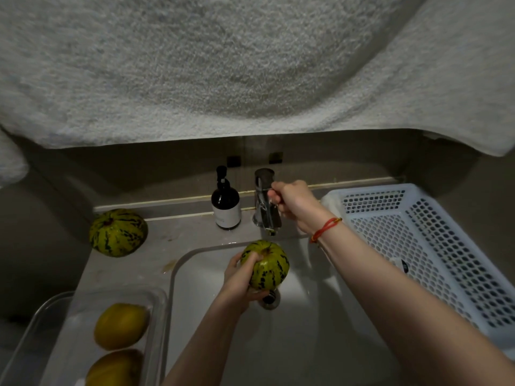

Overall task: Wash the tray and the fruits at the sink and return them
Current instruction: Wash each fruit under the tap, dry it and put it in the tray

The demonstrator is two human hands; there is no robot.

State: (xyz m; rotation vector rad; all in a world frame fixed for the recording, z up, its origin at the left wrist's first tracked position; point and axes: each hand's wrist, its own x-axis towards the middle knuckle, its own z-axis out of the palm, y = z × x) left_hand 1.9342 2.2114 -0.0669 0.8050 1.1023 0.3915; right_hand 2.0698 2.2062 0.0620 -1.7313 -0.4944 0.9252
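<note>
left hand grips striped melon below spout; right hand at 1 o'clock grasps faucet lever. open gently, rotate fruit.

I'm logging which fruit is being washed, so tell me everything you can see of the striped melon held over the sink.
The striped melon is small and round, yellow-green with broken dark green stripes running from a dried stem stub at its top. Its rind looks smooth and slightly glossy. It is held stem-up over the white sink basin, just below the chrome faucet and above the drain. The left hand grips its left side, fingers curled round it from beneath. Nothing else touches it.
</note>
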